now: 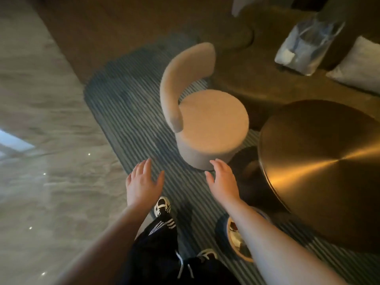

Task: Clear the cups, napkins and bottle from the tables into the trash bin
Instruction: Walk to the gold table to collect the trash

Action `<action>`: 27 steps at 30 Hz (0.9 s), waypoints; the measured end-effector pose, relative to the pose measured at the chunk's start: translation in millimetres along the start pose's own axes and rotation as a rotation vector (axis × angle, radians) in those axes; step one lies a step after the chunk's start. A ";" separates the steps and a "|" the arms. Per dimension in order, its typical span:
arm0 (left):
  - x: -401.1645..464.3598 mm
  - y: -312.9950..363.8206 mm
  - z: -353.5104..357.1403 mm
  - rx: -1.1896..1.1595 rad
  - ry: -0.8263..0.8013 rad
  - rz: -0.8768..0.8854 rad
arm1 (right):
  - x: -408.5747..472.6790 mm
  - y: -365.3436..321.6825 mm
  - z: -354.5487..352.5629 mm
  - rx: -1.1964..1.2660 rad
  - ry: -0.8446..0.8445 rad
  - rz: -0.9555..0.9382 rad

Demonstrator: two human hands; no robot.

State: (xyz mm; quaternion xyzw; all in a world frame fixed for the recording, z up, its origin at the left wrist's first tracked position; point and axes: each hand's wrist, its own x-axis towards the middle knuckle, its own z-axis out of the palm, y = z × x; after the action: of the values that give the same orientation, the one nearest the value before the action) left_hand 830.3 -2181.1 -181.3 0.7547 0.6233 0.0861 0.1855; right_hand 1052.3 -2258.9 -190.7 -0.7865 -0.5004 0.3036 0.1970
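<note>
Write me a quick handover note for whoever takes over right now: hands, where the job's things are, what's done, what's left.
Left hand: open, empty, over the striped rug.
Right hand: open, empty, near the beige chair.
Round bin sits on the floor under the right forearm, with some items inside; blurred.
Brass round table: visible top is bare.
No cups, napkins or bottle clearly in view.
Left: check for other tables, bin anything remaining.

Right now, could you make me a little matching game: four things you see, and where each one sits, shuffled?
Things:
1. round beige chair
2. round brass table
3. left hand
4. trash bin

Places:
a. under the right forearm
b. far right
c. centre, on the striped rug
d. open, above a sneaker

Pairs: 1-c, 2-b, 3-d, 4-a
</note>
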 end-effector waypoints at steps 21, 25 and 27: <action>437.6 -183.2 -117.3 0.034 0.068 -0.069 | 421.8 -281.0 80.7 -0.164 0.032 -0.154; 525.0 -179.5 -139.9 0.034 0.038 -0.047 | 494.8 -319.3 71.7 -0.156 0.060 -0.153; 568.7 -177.6 -142.2 0.031 0.000 -0.035 | 536.0 -330.5 66.7 -0.149 0.074 -0.137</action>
State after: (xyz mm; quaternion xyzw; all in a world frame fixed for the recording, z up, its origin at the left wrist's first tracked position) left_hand 735.8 -1575.9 -177.4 0.7466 0.6376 0.0735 0.1752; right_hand 955.4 -1633.1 -187.4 -0.7735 -0.5668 0.2219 0.1766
